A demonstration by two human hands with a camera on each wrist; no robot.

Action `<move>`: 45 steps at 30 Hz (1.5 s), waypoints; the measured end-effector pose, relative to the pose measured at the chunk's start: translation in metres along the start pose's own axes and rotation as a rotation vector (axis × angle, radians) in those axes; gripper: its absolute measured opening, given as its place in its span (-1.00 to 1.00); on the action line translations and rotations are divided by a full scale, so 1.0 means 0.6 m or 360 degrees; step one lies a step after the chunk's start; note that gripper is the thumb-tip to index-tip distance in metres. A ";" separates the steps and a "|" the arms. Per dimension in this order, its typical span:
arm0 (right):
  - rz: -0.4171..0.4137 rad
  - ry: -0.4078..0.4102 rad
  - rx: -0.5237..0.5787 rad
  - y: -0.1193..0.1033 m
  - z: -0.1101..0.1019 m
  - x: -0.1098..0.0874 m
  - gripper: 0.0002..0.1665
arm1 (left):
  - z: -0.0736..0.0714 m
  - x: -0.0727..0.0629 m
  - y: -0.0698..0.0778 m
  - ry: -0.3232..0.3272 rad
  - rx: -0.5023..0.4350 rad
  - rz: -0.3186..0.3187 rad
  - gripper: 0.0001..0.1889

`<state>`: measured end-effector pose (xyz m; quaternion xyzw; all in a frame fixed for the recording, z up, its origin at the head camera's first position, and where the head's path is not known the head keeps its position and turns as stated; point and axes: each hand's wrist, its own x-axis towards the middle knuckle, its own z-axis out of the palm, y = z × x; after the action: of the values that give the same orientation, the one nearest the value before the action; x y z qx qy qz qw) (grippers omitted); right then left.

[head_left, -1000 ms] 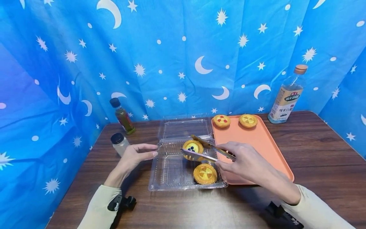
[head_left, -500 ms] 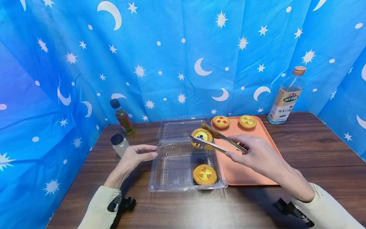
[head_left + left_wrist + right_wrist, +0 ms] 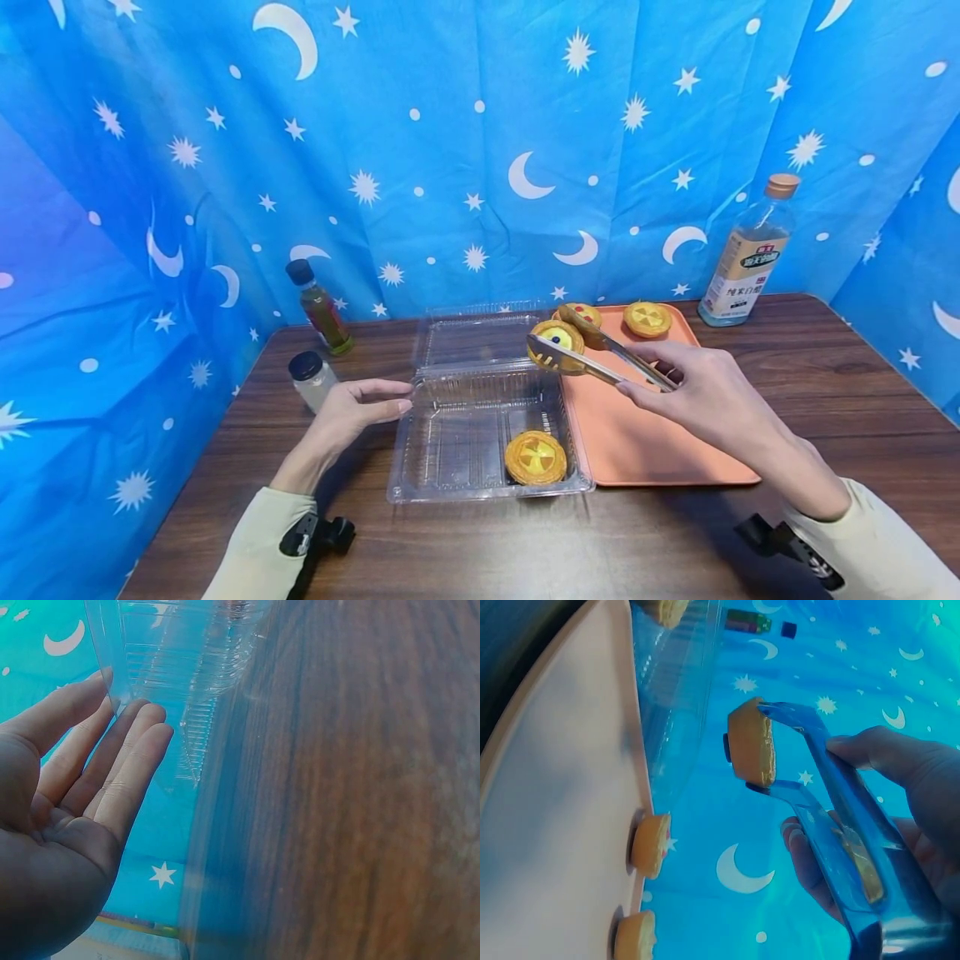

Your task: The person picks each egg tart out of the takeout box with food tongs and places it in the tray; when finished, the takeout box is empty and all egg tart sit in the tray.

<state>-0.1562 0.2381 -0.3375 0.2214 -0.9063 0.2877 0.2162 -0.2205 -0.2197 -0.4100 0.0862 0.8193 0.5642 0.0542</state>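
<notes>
My right hand (image 3: 693,379) grips metal tongs (image 3: 630,367), whose tips clasp a tart with dark berries (image 3: 556,346). The right wrist view shows this tart (image 3: 751,742) held in the air, apart from the tray. It is over the border between the clear plastic container (image 3: 465,450) and the orange tray (image 3: 637,433). My left hand (image 3: 352,417) holds the container's left rim between thumb and fingertips; the left wrist view shows the thumb (image 3: 75,705) at that edge. A yellow-topped tart (image 3: 536,457) sits in the container's near right corner.
On the tray's far end sit a red-dotted tart (image 3: 585,314), partly hidden by the tongs, and another yellow tart (image 3: 647,319). A tall vinegar bottle (image 3: 746,267) stands behind right. A dark green bottle (image 3: 324,312) and a black-capped jar (image 3: 311,379) stand at left.
The berry tart, in the tongs, has risen out of the container and moved right and away toward the tray. My right hand moved with it. The left hand stayed at the rim.
</notes>
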 end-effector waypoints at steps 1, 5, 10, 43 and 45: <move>0.0008 0.0003 -0.0009 0.003 -0.001 0.000 -0.53 | 0.000 0.000 0.000 0.0000 -0.0003 0.0001 -0.61; 0.0038 0.0005 -0.0037 0.014 -0.005 0.001 -0.52 | 0.000 0.000 0.000 0.0000 -0.0008 -0.0008 -0.61; 0.0113 -0.0011 -0.0045 0.029 -0.007 0.001 -0.51 | 0.000 -0.001 0.001 -0.0007 -0.0018 -0.0023 -0.60; 0.0499 -0.0272 -0.0011 0.095 0.024 0.007 -0.44 | 0.000 -0.001 0.002 -0.0015 -0.0016 -0.0017 -0.60; 0.0496 -0.0280 -0.0014 0.095 0.026 0.008 -0.44 | 0.000 -0.001 0.002 -0.0013 -0.0006 -0.0017 -0.60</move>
<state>-0.1942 0.2692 -0.3709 0.1016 -0.9464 0.2932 0.0899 -0.2197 -0.2194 -0.4088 0.0840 0.8184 0.5652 0.0607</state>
